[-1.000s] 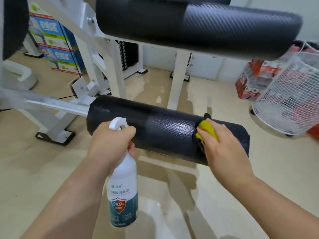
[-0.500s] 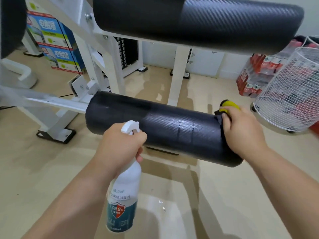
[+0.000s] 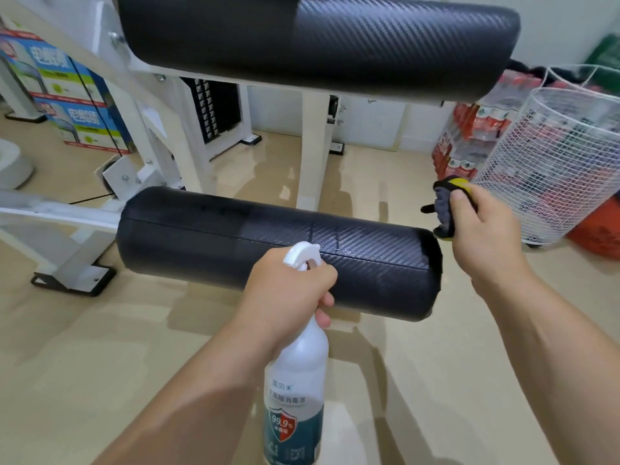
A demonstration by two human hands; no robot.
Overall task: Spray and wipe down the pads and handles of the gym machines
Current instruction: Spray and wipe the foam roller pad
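Black woven-texture roller pad (image 3: 235, 243); white spray bottle (image 3: 298, 380), teal label; yellow-grey cloth (image 3: 448, 209); white frame (image 3: 312, 142).

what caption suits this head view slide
Left hand holds spray bottle before lower roller pad; right hand grips cloth beside its end.

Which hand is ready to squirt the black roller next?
Probably the left. The left hand grips the spray bottle, its nozzle close in front of the roller pad. The right hand holds only the cloth, beyond the pad's right end.
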